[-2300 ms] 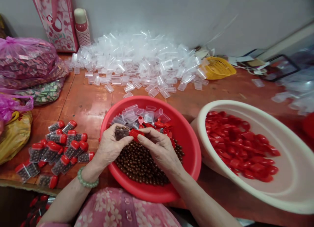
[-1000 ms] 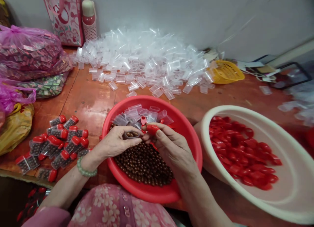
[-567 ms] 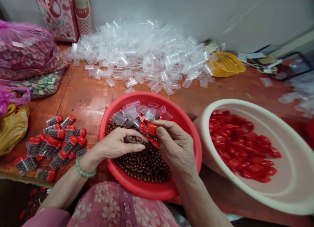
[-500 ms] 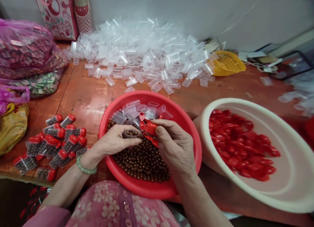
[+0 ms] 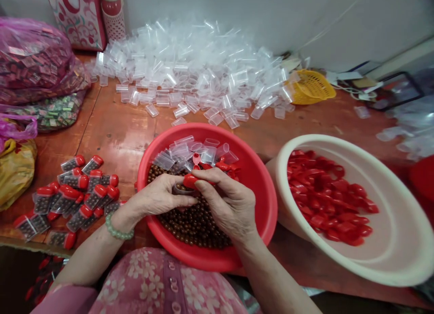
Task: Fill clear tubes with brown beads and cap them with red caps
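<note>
Between thumb and fingers, my left hand [image 5: 162,194] grips a clear plastic container [image 5: 181,190] filled with brown beads, its mouth facing up and right. My right hand [image 5: 228,199] pinches a red cap [image 5: 191,180] right at that mouth; whether it is seated cannot be told. Both hands are over a red basin [image 5: 267,210]. In the basin lie many brown balls [image 5: 193,228], clear empty containers [image 5: 185,149] at the far side and several red caps [image 5: 228,166], partly hidden by my right hand.
Filled red-capped containers [image 5: 76,192] lie left of the basin. On the right stands a cream basin [image 5: 400,241] of red caps [image 5: 328,192]. Clear containers [image 5: 203,70] are heaped along the wall beside a yellow basket [image 5: 312,88]. Bulging plastic bags [image 5: 37,61] sit far left.
My right hand has moved left, bringing the red cap onto the mouth of the container. Other red caps formerly by its fingers now lie in the basin. My left hand stays nearly still.
</note>
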Available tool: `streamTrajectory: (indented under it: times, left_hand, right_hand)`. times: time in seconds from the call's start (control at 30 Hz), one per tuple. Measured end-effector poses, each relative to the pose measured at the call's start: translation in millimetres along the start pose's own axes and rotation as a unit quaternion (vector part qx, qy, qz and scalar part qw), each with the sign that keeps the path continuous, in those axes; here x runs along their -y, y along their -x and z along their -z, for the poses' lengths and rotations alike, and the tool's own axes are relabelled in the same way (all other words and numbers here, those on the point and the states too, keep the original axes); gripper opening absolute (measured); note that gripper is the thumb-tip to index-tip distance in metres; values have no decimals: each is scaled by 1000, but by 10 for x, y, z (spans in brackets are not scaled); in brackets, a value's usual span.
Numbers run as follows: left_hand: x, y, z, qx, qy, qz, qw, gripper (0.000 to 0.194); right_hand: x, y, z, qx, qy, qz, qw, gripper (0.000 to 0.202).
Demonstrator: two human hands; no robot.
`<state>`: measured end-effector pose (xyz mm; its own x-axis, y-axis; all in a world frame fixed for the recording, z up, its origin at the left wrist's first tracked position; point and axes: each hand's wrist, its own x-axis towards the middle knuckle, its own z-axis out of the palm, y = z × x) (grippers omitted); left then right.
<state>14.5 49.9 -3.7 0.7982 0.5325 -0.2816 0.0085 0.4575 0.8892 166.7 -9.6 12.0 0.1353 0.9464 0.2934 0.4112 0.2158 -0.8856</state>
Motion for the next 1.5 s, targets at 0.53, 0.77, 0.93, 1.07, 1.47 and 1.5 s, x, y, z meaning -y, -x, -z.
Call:
streamTrajectory:
  times: [0.53, 0.77, 0.93, 1.07, 1.47, 1.5]
  left_hand:
    - [-40, 30, 12, -65, 98, -9, 993, 43]
    - [-76, 1, 57, -39, -139, -76, 987, 26]
    - [-94, -72, 67, -32, -235, -54, 970, 28]
    - [-143, -89, 100, -29, -165, -49, 985, 29]
    - [-135, 17, 20, -36, -9, -47, 998, 28]
    - [-133, 18, 19, -45, -12, -53, 997, 28]
  right_hand:
    - [-50, -80, 174, -43, 68, 28, 996, 15]
    - [-133, -50, 195, -137, 24, -28, 990, 15]
    - [-125, -64, 184, -150, 3, -18, 988, 14]
    - [-123, -65, 164, -149, -5, -22, 989, 14]
    - [-134, -59, 123, -129, -10, -23, 991, 15]
    - [-127, -63, 121, -129, -12, -24, 991, 15]
